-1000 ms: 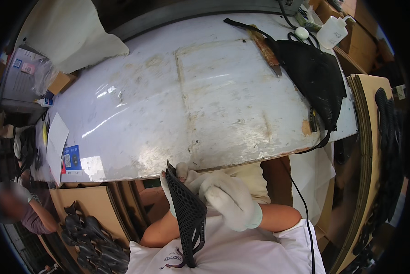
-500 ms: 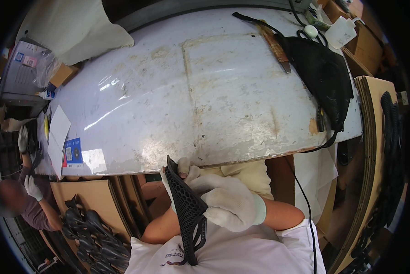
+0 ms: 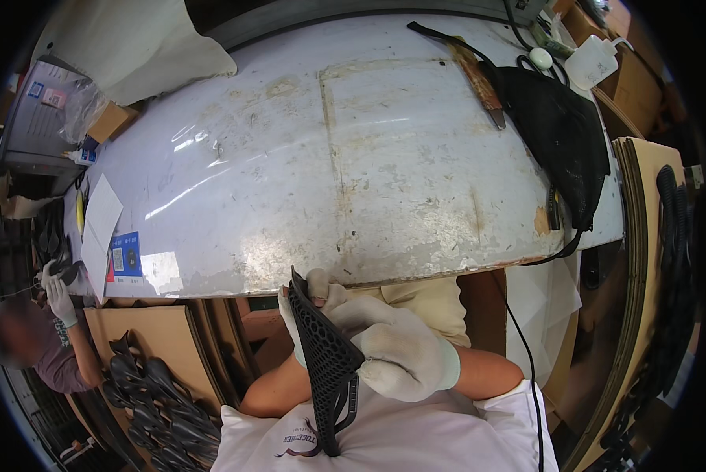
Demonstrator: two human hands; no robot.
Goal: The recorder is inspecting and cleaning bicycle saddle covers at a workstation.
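Piece (image 3: pixel 321 346), black, honeycomb lattice, pointed end

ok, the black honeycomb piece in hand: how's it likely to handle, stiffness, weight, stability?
Black honeycomb piece: probably fairly stiff, since it shows no obvious sag as held. Likely light for its size, given the open lattice. Could rock if set down, as a bar stands off one side.

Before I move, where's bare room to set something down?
The white workbench is bare across its middle, between the blue card at left and the brown tapered tool and black strapped cloth at right. Crowded: far right corner, by the white spouted bottle; near edge's middle, by the right hand and black honeycomb piece.
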